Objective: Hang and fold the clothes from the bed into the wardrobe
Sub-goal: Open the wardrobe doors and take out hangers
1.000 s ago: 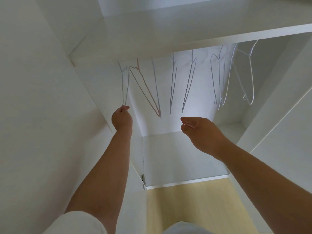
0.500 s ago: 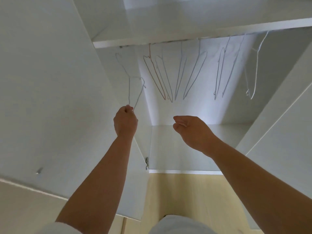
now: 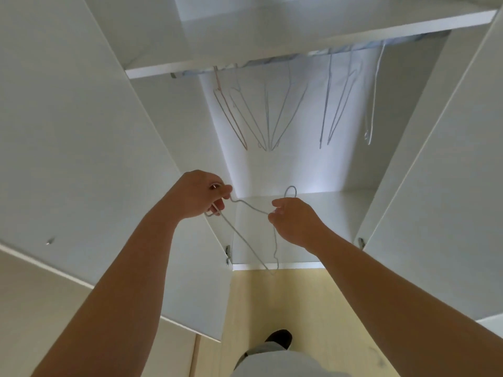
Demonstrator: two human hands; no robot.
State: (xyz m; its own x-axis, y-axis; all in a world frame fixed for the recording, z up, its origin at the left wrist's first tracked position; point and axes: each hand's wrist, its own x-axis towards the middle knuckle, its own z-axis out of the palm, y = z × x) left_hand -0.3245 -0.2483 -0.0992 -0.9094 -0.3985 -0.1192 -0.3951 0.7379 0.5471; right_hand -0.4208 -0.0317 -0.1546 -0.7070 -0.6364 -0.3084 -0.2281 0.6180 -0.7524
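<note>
head view: wire hanger (image 3: 251,205) free, grip thin

left hand (image 3: 200,195) pinches one shoulder end, right hand (image 3: 295,223) pinches the neck under the hook, both before the open wardrobe (image 3: 299,31) (no clothes in sight). held this lightly, it could twist free and drop, or snag the hangers (image 3: 268,118) on the rail (image 3: 272,59). half a second ago only the left hand held it; the right was empty and open.

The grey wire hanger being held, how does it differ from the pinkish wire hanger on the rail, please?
The grey wire hanger is off the rail, held by the left hand and right hand; the pinkish wire hanger hangs untouched from the rail. Grey lies tilted; pinkish hangs down. Both are bare thin wire.
</note>
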